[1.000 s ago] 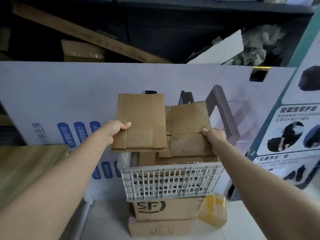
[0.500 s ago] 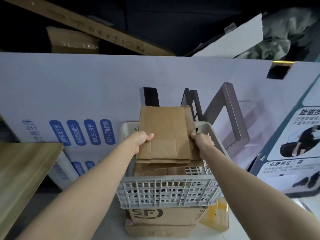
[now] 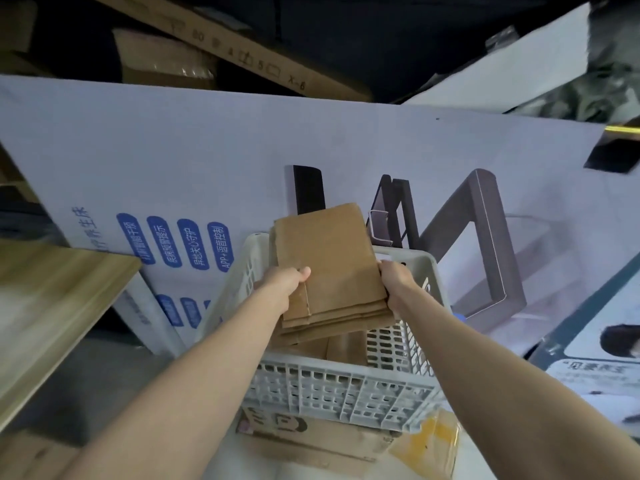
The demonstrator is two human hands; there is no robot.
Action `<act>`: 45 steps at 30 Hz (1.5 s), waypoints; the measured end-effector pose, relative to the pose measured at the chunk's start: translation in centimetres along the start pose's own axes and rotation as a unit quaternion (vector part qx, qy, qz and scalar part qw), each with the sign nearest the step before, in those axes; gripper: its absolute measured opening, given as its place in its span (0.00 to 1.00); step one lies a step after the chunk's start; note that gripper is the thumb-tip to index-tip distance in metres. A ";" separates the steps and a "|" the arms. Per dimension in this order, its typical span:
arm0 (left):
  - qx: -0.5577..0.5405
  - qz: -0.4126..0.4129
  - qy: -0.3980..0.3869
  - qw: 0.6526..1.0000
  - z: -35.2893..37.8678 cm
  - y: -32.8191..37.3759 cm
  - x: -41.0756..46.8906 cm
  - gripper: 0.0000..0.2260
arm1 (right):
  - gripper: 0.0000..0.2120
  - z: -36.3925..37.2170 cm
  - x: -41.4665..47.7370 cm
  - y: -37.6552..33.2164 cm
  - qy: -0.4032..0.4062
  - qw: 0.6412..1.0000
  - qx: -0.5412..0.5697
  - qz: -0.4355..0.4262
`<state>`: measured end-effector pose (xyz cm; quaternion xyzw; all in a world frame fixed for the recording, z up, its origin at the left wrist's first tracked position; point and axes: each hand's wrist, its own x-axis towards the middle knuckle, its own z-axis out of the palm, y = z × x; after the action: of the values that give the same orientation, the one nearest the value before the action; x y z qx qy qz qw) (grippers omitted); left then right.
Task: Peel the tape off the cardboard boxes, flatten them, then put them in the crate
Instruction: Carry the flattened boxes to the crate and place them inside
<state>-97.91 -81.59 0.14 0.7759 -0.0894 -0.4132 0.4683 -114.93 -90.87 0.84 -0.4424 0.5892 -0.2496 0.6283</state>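
A folded stack of flattened brown cardboard (image 3: 332, 265) hangs tilted over the grey slotted plastic crate (image 3: 339, 389), its near edge inside the rim and its far edge sticking up past the back wall. My left hand (image 3: 284, 289) grips the stack's left edge with the thumb on top. My right hand (image 3: 398, 289) grips the right edge. More flattened cardboard (image 3: 329, 348) lies inside the crate under the stack.
The crate stands on a taped brown shipping box (image 3: 311, 441). A large white printed carton (image 3: 207, 168) stands upright right behind it. A wooden tabletop (image 3: 45, 306) juts in at the left. Dark shelving with boxes and long cartons fills the background.
The cardboard, spread wide above the crate one second ago, has been folded into a narrow stack and lowered into the crate. Both hands came closer together and went down.
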 end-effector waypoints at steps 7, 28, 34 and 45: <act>-0.057 -0.035 -0.033 0.997 -0.7 -0.1 0.5 0.33 | 0.13 -0.9 1.3 -0.6 -0.043 0.999 -0.013 0.011; -0.286 -0.076 -0.058 0.953 -0.8 -2.2 0.4 0.26 | 0.24 2.1 1.6 0.8 -0.131 0.983 0.126 0.040; -0.334 -0.087 -0.075 0.936 0.3 -1.5 -1.4 0.19 | 0.14 3.9 1.1 0.0 -0.125 0.980 0.154 0.012; 0.014 0.007 -0.005 1.000 -5.5 -2.2 2.4 0.44 | 0.15 -1.7 3.9 0.0 -0.119 0.992 0.031 0.009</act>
<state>-92.89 -78.04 -1.78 0.7796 -0.1025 -0.4123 0.4602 -115.84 -94.55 -1.01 -0.4443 0.5059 -0.2074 0.7097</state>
